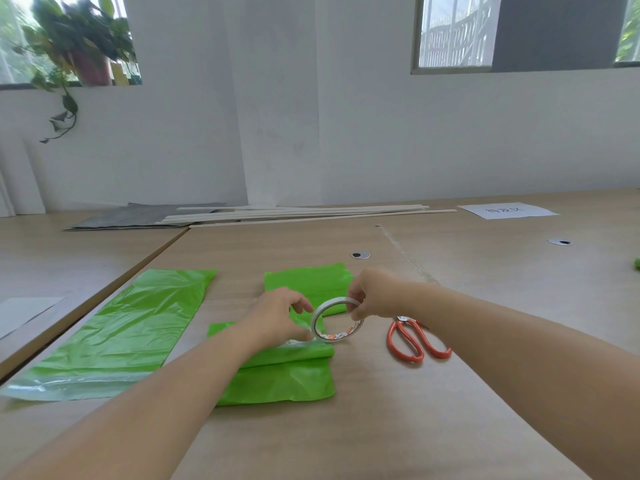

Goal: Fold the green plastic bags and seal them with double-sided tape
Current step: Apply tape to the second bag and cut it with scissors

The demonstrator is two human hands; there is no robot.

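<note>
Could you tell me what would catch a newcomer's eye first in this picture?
Bright green bags: a folded bag at centre under both hands, a flat bag to its left. The right hand holds a tape roll above the fold; the left hand pinches beside it. Red scissors lie right.

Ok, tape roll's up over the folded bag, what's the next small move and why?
Probably draw the tape across the fold: the right hand holds the tape roll, the left hand pinches at its end on the folded green bag, and the scissors lie unused.
</note>
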